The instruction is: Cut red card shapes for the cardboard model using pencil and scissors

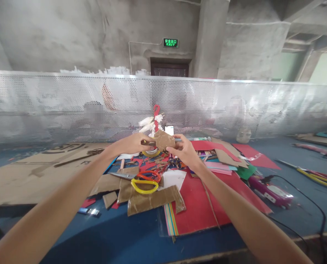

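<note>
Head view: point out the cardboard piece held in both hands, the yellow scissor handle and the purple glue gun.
cardboard piece [164,140], head view, its middle between the hands.
yellow scissor handle [144,192], head view, loop's lower rim.
purple glue gun [264,186], head view, its body.

Crumpled brown cardboard piece [163,139], held aloft

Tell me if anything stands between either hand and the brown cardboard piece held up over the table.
Nothing visible does: the left hand and the right hand already pinch the small brown cardboard piece from either side, above the littered blue table.
</note>
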The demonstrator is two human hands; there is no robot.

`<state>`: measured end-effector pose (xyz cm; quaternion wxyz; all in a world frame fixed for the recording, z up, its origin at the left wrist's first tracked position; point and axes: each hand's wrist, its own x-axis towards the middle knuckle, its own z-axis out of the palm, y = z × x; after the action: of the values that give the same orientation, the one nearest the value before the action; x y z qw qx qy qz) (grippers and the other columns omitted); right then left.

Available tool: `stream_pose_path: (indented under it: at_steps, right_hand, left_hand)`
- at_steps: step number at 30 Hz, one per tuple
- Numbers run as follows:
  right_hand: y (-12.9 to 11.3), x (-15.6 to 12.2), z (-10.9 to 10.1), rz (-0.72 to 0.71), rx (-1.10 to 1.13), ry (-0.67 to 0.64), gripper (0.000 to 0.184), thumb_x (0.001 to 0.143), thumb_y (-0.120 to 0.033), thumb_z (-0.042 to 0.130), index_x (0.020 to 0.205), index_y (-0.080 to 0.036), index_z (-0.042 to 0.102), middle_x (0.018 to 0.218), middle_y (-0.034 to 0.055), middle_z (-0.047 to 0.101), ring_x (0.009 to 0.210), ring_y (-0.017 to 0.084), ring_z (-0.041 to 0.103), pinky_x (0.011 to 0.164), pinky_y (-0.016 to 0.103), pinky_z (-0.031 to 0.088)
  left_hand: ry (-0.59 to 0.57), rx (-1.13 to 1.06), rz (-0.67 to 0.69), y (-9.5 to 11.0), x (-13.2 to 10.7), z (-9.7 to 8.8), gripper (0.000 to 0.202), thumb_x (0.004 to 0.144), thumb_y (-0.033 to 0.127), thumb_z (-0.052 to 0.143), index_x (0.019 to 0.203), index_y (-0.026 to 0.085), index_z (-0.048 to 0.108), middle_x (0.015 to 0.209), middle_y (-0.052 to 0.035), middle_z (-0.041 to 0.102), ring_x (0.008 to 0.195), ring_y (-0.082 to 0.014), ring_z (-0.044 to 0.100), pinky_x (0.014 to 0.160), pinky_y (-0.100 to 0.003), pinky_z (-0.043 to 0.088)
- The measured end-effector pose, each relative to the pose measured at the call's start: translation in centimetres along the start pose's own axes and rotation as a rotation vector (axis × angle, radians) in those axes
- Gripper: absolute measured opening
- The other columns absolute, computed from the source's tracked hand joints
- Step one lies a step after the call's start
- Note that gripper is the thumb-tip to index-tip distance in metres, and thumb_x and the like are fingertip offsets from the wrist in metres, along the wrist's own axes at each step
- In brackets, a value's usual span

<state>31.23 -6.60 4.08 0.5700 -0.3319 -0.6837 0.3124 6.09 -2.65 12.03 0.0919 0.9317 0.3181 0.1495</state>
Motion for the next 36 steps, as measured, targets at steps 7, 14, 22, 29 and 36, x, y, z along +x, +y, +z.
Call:
stream_pose_path:
  at_steps: [7,14,22,29,36]
  right_hand:
    - [0.3,-0.1,-0.1,0.027,-0.031,-0.049,0.049,0.082,-0.044,0.075,0.120,-0.024,0.052,0.087,0.0020,0.071,0.074,0.019,0.068,0.063,0.030,0.053]
    - [0.5,0.1,-0.7,0.091,0.067,-0.027,0.050,0.086,-0.060,0.065,0.118,-0.023,0.054,0.091,0.0018,0.068,0.072,0.016,0.065,0.057,0.025,0.050]
    - [1.8,0.8,-1.7,0.263,0.316,0.071,0.041,0.075,-0.050,0.079,0.097,-0.019,0.064,0.086,0.0017,0.067,0.068,0.013,0.058,0.053,0.022,0.044]
    - [2.2,0.6,-1.1,0.219,0.271,0.063,0.043,0.069,-0.044,0.083,0.099,-0.016,0.073,0.094,0.0047,0.071,0.068,0.011,0.055,0.052,0.020,0.042]
    - [2.2,0.4,-0.4,0.171,0.156,0.097,0.040,0.071,-0.047,0.081,0.091,-0.013,0.076,0.089,0.0073,0.075,0.062,0.012,0.056,0.051,0.023,0.044]
  left_hand:
    - [0.036,0.098,-0.018,0.8,-0.6,-0.2,0.037,0.088,0.045,0.061,0.116,0.027,0.077,0.084,-0.0030,0.076,0.071,-0.0170,0.059,0.066,-0.026,0.037]
    - [0.079,0.273,0.030,0.9,-0.5,0.1,0.039,0.094,0.043,0.057,0.130,0.032,0.069,0.100,-0.0057,0.074,0.083,-0.0189,0.063,0.071,-0.027,0.039]
    - [0.170,0.660,0.314,0.1,-0.6,1.1,0.043,0.103,0.028,0.047,0.144,0.039,0.055,0.115,-0.0069,0.066,0.098,-0.0193,0.061,0.084,-0.030,0.045]
    - [0.210,0.859,0.569,-1.7,-1.0,1.5,0.061,0.099,0.003,0.041,0.146,0.041,0.050,0.118,-0.0070,0.068,0.104,-0.0190,0.061,0.093,-0.035,0.049]
    - [0.209,0.827,0.646,-2.6,-1.1,2.3,0.051,0.102,0.021,0.051,0.150,0.037,0.043,0.128,-0.0085,0.066,0.113,-0.0215,0.063,0.098,-0.038,0.049]
